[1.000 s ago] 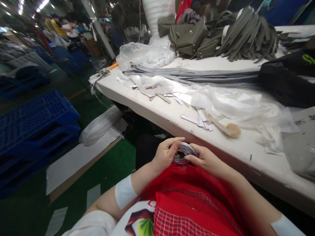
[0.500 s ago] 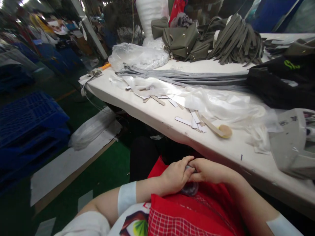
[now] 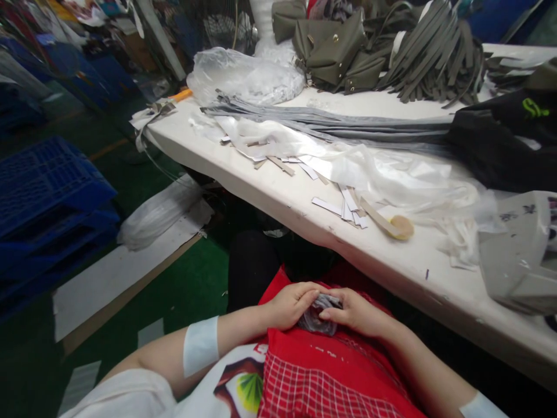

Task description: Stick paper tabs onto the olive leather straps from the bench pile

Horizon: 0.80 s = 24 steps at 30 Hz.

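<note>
In my lap, over the red apron (image 3: 343,354), lies a crumpled grey bundle (image 3: 319,320) that looks like thin, partly see-through plastic; its exact kind cannot be made out. My left hand (image 3: 290,305) is closed on its left side, with thumb and fingers bent around it. On the opposite side my right hand (image 3: 355,312) pinches it, thumb in front and fingers behind. The fingers of the two hands nearly meet at the top, and the far side of the bundle is hidden by them. Both hands are below the table's front edge.
On the white table (image 3: 270,188) lie grey strips (image 3: 348,125), white film (image 3: 361,168), card scraps (image 3: 343,203) and a tape roll (image 3: 400,227). Olive bags (image 3: 333,49), a black cloth (image 3: 509,142) and a pale bin (image 3: 516,249) stand farther off. Blue pallets (image 3: 52,209) are at left.
My hands have moved apart slightly and more of the grey bundle shows between them. The view has tipped down a little.
</note>
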### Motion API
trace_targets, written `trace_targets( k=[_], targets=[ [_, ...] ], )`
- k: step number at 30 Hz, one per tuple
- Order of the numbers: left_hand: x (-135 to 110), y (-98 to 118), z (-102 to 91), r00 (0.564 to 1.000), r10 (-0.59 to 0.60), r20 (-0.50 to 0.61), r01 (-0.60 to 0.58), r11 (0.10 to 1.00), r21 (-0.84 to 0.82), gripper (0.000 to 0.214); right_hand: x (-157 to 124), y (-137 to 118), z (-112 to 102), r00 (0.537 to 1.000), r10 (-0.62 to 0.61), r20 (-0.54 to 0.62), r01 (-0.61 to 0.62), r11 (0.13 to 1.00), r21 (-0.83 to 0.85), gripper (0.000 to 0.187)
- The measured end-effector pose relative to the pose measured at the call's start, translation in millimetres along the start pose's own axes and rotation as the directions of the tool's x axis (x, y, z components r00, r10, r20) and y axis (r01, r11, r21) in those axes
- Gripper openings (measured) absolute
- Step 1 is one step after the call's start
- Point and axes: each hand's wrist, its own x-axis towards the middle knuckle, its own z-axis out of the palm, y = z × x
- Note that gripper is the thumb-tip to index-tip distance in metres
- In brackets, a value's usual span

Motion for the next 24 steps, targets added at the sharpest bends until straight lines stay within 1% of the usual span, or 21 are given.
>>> trace_targets(
  k=[2, 5, 7, 9, 10, 12, 14, 16, 18, 20, 24],
  targets=[
    [1.4, 1.9, -2.5, 1.0, 0.01, 0.002, -0.01, 0.999, 0.037, 0.036, 3.7, -1.1, 2.1, 1.0, -0.013, 0.025, 0.013, 1.0, -0.016, 0.04],
    [5.5, 3.0, -2.1, 1.0, 0.029, -0.007, -0.028, 0.989, 0.145, 0.033, 8.2, -6.6, 4.1, 0.999, -0.029, 0.042, 0.031, 0.998, -0.054, 0.04],
    [6.4, 2.2, -0.7, 0.999, 0.049, 0.001, -0.048, 0.978, 0.205, 0.033, 7.1, -13.2, 5.4, 0.999, -0.023, 0.026, 0.026, 0.994, -0.104, 0.038],
    [4.8, 0.7, 0.2, 0.998, 0.056, -0.01, -0.052, 0.972, 0.227, 0.036, 1.0, -22.2, 7.6, 1.0, -0.006, -0.023, 0.0, 0.976, -0.219, 0.036],
    [3.3, -0.1, 0.3, 0.998, 0.055, -0.022, -0.049, 0.973, 0.225, 0.037, -3.7, -27.2, 9.1, 0.998, 0.004, -0.059, -0.022, 0.954, -0.298, 0.035],
    [-0.4, -1.4, 0.1, 0.997, 0.049, -0.058, -0.036, 0.979, 0.2, 0.038, -15.0, -37.0, 12.3, 0.99, 0.005, -0.142, -0.071, 0.883, -0.464, 0.032],
    [-3.6, -2.6, 0.2, 0.995, 0.034, -0.09, -0.02, 0.989, 0.149, 0.038, -25.4, -43.8, 14.3, 0.975, -0.046, -0.215, -0.093, 0.801, -0.592, 0.029],
    [-5.7, -4.1, 0.6, 0.995, -0.009, -0.095, 0.016, 0.997, 0.07, 0.038, -32.2, -46.2, 14.2, 0.959, -0.134, -0.251, -0.068, 0.749, -0.659, 0.026],
    [-6.7, -5.4, 1.0, 0.996, -0.054, -0.077, 0.053, 0.999, -0.009, 0.04, -34.7, -45.1, 12.6, 0.946, -0.215, -0.245, -0.014, 0.724, -0.69, 0.027],
    [-7.4, -5.4, 0.9, 0.996, -0.068, -0.065, 0.065, 0.997, -0.051, 0.04, -34.0, -43.6, 10.4, 0.941, -0.262, -0.214, 0.035, 0.704, -0.709, 0.029],
    [-8.2, -2.9, -0.6, 0.996, -0.03, -0.083, 0.026, 0.998, -0.051, 0.038, -29.7, -45.7, 5.8, 0.95, -0.262, -0.169, 0.056, 0.675, -0.736, 0.03]
  ],
)
